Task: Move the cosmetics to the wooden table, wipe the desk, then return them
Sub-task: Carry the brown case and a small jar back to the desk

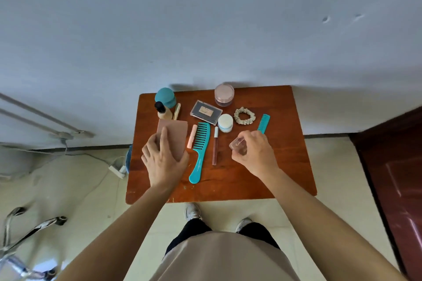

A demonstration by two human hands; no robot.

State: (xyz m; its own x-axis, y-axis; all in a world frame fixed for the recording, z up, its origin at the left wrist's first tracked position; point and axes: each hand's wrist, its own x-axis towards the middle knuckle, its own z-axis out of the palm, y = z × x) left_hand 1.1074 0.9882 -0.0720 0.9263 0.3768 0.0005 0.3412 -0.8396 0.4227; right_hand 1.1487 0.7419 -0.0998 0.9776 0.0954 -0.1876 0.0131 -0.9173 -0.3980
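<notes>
Wooden tabletop (285, 166): small, reddish, set against the wall, carrying the whole set of cosmetics. Largest items are the long teal comb (201, 150) at centre and the pink flat case (177, 132) at the left. Smaller jars, a dark palette (206, 112), tubes and a scrunchie (244, 116) lie behind.

Left hand (163, 162): lies on the pink flat case, fingers over the top and thumb at its near edge, holding it.

Right hand (255, 155): fingers curled round a small clear compact (238, 145), just above the wood.

Assessment: a transfer step, both hands occupied. Whether items are arriving or leaving cannot be told. If leaving, the next move calls for lifting both clear of the comb.

Room: pale wall (205, 41), light tiled floor (331, 166), dark door (392, 166) at right, power strip (117, 170) at left.
</notes>
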